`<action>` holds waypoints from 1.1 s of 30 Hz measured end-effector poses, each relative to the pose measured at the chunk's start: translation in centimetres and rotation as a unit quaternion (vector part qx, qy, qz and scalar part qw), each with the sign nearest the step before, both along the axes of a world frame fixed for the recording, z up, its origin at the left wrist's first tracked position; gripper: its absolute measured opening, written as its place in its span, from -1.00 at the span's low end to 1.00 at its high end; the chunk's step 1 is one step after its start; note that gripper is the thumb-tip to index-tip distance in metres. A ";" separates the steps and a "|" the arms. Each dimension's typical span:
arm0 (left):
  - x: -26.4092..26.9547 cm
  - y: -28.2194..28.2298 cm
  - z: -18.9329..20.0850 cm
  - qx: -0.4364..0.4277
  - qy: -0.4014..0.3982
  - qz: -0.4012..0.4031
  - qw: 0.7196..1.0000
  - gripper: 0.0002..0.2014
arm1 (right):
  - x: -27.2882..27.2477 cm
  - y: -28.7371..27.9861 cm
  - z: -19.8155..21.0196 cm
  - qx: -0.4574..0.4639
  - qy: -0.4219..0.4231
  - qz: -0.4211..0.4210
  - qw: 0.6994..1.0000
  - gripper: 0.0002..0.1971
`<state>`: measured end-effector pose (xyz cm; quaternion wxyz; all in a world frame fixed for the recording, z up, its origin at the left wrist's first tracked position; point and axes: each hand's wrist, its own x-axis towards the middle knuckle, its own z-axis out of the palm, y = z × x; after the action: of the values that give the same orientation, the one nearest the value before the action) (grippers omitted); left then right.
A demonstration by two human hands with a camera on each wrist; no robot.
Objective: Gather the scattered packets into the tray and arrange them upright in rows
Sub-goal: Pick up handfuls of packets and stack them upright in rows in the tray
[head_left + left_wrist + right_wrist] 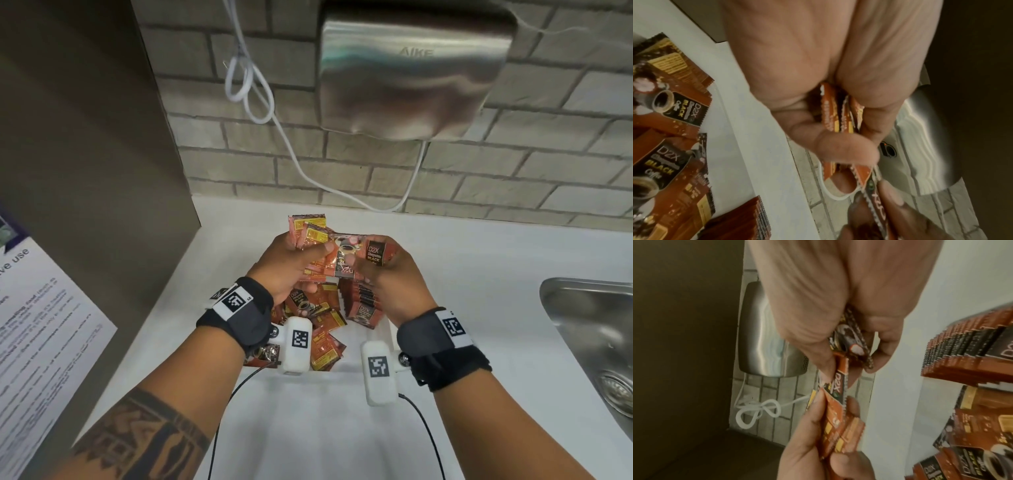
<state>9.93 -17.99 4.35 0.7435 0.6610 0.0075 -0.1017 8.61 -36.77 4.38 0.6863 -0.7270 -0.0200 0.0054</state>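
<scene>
Packets [323,320] lie in the tray [383,337] on the counter [479,260], sink [592,329] to its right.

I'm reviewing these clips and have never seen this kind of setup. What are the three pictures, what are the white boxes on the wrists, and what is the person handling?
No robot here: a person works with bare hands. The large picture comes from a camera on the head, looking down. The other two come from the white cameras strapped under each wrist, looking along the palm to the fingers. The left hand grips a small bunch of coffee packets; the right hand pinches another packet that meets the bunch. Below them, on the white counter, a white tray holds a row of upright packets and several loose packets lying flat. A hand dryer hangs on the brick wall; a steel sink sits to the right.
</scene>
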 end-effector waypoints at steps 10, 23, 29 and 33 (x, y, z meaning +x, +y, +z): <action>-0.5 0.4 0.6 0.048 0.003 -0.074 0.996 -0.71 | 1.0 -0.9 0.9 0.032 -0.013 -0.001 0.999 -0.72; -1.2 -0.2 0.5 -0.084 0.065 -0.056 0.993 -0.79 | 0.5 0.5 1.0 0.188 0.038 -0.057 0.980 -0.56; -1.6 -0.2 0.1 -0.004 0.013 -0.093 0.996 -0.72 | -0.1 0.9 1.1 -0.007 0.027 0.049 0.998 -0.63; -2.1 -0.2 0.5 -0.009 0.034 -0.107 0.994 -0.83 | 0.0 0.3 1.1 -0.040 0.000 0.027 0.999 -0.79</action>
<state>7.88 -18.14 4.89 0.7339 0.6470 -0.0390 -0.2031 8.62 -36.51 5.46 0.6566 -0.7528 -0.0396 0.0252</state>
